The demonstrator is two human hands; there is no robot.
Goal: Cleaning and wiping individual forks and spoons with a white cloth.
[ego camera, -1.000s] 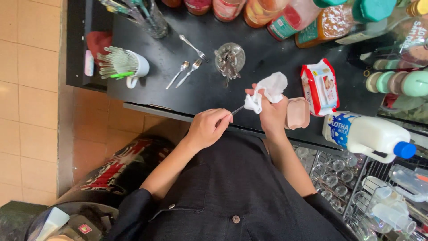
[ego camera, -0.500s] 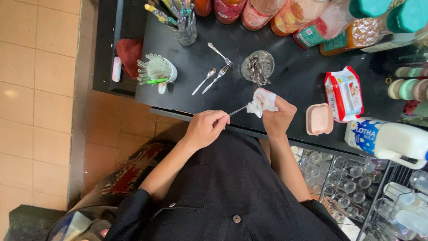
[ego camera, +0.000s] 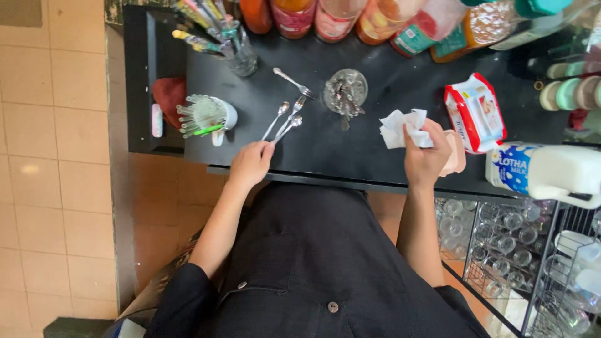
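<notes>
Since a moment ago, both hands have parted: the left hand (ego camera: 250, 164) has dropped to the bench (ego camera: 350, 147) edge, fingers curled on the handle end of a spoon (ego camera: 283, 129) lying beside two more spoons (ego camera: 275, 119) just beyond it. Well to its right, the right hand (ego camera: 427, 156) is closed around a crumpled white cloth (ego camera: 400, 128), with a pink lidded box (ego camera: 456, 153) just past it.
</notes>
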